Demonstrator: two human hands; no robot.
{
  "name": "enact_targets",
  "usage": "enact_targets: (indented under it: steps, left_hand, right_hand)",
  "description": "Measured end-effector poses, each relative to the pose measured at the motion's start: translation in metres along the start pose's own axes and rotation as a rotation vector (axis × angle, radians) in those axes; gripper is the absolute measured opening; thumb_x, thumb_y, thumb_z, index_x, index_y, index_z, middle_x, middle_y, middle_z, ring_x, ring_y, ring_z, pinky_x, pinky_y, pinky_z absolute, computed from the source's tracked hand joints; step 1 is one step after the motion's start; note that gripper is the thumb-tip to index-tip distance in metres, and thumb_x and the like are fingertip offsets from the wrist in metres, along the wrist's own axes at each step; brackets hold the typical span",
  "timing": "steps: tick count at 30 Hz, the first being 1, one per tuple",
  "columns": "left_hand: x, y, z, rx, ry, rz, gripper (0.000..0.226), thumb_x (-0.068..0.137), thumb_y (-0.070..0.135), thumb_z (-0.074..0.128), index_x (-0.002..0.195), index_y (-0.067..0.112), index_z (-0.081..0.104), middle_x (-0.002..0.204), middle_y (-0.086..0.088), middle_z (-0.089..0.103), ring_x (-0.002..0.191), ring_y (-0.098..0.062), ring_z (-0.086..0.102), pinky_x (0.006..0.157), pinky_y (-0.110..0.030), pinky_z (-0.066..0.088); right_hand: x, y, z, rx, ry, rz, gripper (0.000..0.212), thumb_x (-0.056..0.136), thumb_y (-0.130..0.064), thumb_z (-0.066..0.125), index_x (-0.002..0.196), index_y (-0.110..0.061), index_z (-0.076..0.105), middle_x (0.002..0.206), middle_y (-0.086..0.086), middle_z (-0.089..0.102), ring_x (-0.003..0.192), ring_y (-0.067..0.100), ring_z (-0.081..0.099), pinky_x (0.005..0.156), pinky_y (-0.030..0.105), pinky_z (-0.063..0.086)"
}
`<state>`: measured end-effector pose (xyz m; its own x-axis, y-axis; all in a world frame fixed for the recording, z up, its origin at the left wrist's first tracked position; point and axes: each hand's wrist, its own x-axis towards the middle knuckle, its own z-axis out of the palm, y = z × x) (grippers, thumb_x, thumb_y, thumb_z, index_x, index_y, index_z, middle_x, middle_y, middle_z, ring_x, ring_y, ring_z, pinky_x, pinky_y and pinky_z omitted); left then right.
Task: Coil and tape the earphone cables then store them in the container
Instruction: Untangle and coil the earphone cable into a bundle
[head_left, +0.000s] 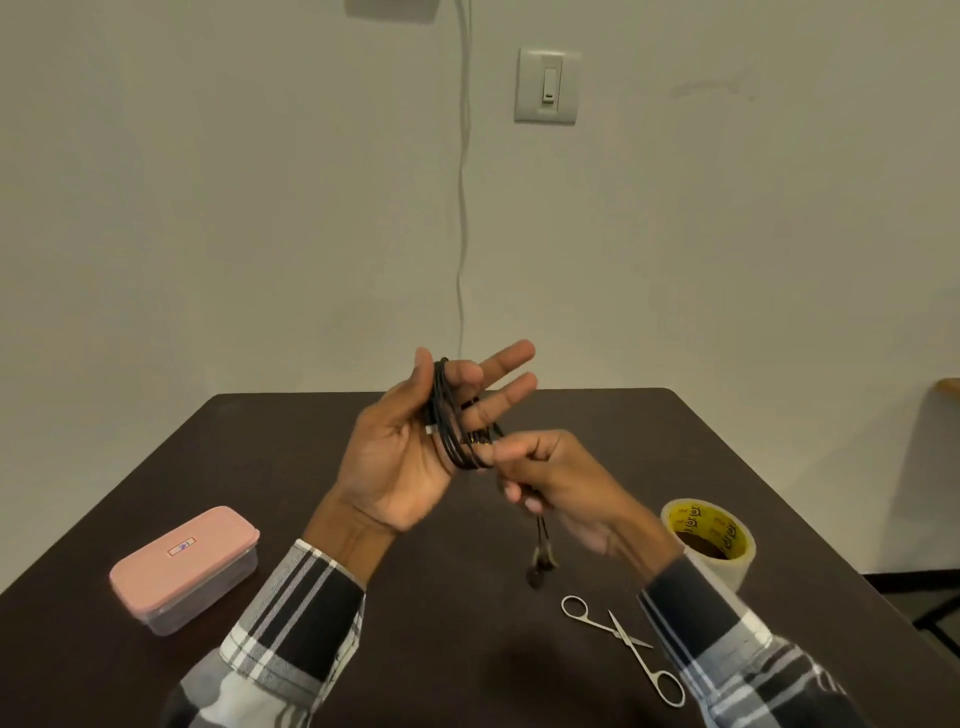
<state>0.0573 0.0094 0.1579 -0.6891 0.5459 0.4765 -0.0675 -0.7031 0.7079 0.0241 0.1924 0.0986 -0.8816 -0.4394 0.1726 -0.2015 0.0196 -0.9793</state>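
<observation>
Head view, left hand: left hand (410, 452) raised above the table, palm up, fingers straight and spread; it serves as the form the cable is wound on; thumb upright beside the loops, seemingly to stop them slipping off.
Head view, cable: black earphone cable (451, 415) looped several times around the left hand's fingers, held in the air over the middle of the table; coil looks nearly complete, judging by how little is left loose.
Head view, right hand: right hand (550, 483) just beside the coil, thumb and forefinger pinching the free run of cable; the other fingers curled round the strand lower down, likely to keep tension for the next turn.
Head view, earbuds: earbuds (540, 564) hang below the right hand on a short tail, blurred; not touching the table as far as I can tell.
Head view, tape: roll of tape (709, 535) stands on the table (467, 649) near the right forearm; within reach for binding; no strip pulled, as far as visible.
Head view, scissors: small scissors (626, 642) lie flat in front of the tape, near the right sleeve; placed for cutting.
Head view, container: pink-lidded container (184, 569) on the left, well apart from the hands; lid on; must be opened before storing.
</observation>
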Motion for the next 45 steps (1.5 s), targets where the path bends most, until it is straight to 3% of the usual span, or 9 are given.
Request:
enact_targets:
  steps: [7, 12, 17, 21, 26, 32, 36, 41, 45]
  left_hand:
    - [0.006, -0.001, -0.026, 0.369, 0.298, 0.04, 0.048, 0.098, 0.042, 0.04, 0.099, 0.009, 0.074, 0.139, -0.009, 0.059, 0.132, -0.024, 0.053, 0.085, -0.051, 0.058]
    - [0.002, -0.017, -0.041, 0.814, 0.347, -0.077, 0.044, 0.096, 0.05, 0.042, 0.094, 0.022, 0.076, 0.132, 0.008, 0.065, 0.123, -0.009, 0.06, 0.089, -0.04, 0.057]
    - [-0.003, -0.028, -0.037, 1.109, 0.132, -0.257, 0.056, 0.099, 0.058, 0.038, 0.085, 0.017, 0.072, 0.082, -0.009, 0.073, 0.071, -0.011, 0.066, 0.065, -0.023, 0.049]
    - [-0.003, -0.028, -0.033, 1.029, 0.089, -0.311, 0.057, 0.102, 0.048, 0.035, 0.09, 0.0, 0.064, 0.075, -0.012, 0.072, 0.064, -0.023, 0.069, 0.059, -0.026, 0.053]
    - [-0.005, -0.03, -0.03, 0.835, 0.151, -0.365, 0.05, 0.099, 0.05, 0.038, 0.073, 0.014, 0.06, 0.055, -0.004, 0.056, 0.042, -0.011, 0.046, 0.044, -0.019, 0.036]
    - [-0.005, -0.034, -0.031, 0.393, 0.236, -0.428, 0.044, 0.096, 0.044, 0.047, 0.062, 0.017, 0.047, 0.048, 0.0, 0.038, 0.032, -0.003, 0.026, 0.035, -0.014, 0.018]
    - [-0.007, -0.036, -0.033, 0.23, 0.225, -0.448, 0.044, 0.098, 0.04, 0.043, 0.06, 0.018, 0.045, 0.044, 0.004, 0.035, 0.031, -0.002, 0.022, 0.037, -0.018, 0.011]
    - [-0.009, -0.04, -0.036, 0.165, 0.232, -0.436, 0.045, 0.098, 0.038, 0.044, 0.057, 0.019, 0.043, 0.042, 0.006, 0.032, 0.031, -0.002, 0.021, 0.039, -0.02, 0.009]
    - [-0.01, -0.043, -0.037, 0.133, 0.218, -0.453, 0.046, 0.098, 0.036, 0.042, 0.056, 0.019, 0.041, 0.041, 0.007, 0.03, 0.029, -0.001, 0.02, 0.037, -0.02, 0.007]
  right_hand:
    - [-0.029, 0.008, 0.032, -0.217, 0.022, 0.028, 0.017, 0.097, -0.027, 0.064, 0.104, -0.016, 0.076, 0.06, -0.004, 0.063, 0.055, 0.005, 0.055, 0.054, 0.019, 0.046]
    - [-0.045, -0.019, 0.026, -0.911, 0.107, -0.081, 0.014, 0.098, -0.034, 0.057, 0.089, -0.026, 0.065, 0.075, -0.011, 0.071, 0.068, 0.005, 0.063, 0.069, 0.033, 0.052]
    - [-0.045, -0.05, 0.019, -1.289, 0.129, -0.278, 0.017, 0.098, -0.034, 0.053, 0.106, -0.035, 0.068, 0.101, -0.011, 0.069, 0.097, 0.016, 0.06, 0.077, 0.04, 0.051]
    - [-0.04, -0.061, 0.012, -1.352, 0.129, -0.429, 0.017, 0.098, -0.03, 0.056, 0.1, -0.026, 0.073, 0.097, -0.008, 0.071, 0.103, 0.017, 0.06, 0.077, 0.041, 0.053]
    - [-0.033, -0.054, 0.001, -1.326, 0.271, -0.688, 0.004, 0.082, -0.011, 0.079, 0.083, -0.014, 0.076, 0.087, 0.001, 0.073, 0.098, 0.028, 0.069, 0.068, 0.04, 0.059]
    - [-0.021, -0.034, -0.01, -1.444, 0.446, -0.933, 0.025, 0.085, -0.002, 0.063, 0.093, -0.02, 0.078, 0.093, 0.003, 0.067, 0.09, 0.022, 0.059, 0.062, 0.022, 0.041]
    - [-0.02, -0.019, -0.002, -1.264, 0.491, -0.763, 0.026, 0.086, -0.004, 0.071, 0.099, -0.026, 0.077, 0.083, -0.006, 0.067, 0.07, 0.016, 0.063, 0.05, 0.031, 0.048]
    - [-0.024, -0.015, 0.02, -0.448, 0.423, -0.358, 0.029, 0.095, -0.004, 0.062, 0.096, -0.029, 0.078, 0.091, -0.012, 0.078, 0.087, 0.006, 0.073, 0.08, 0.037, 0.06]
    - [-0.027, -0.013, 0.027, -0.108, 0.322, -0.132, 0.035, 0.099, 0.003, 0.05, 0.103, -0.018, 0.078, 0.094, 0.001, 0.079, 0.09, 0.01, 0.072, 0.078, 0.031, 0.056]
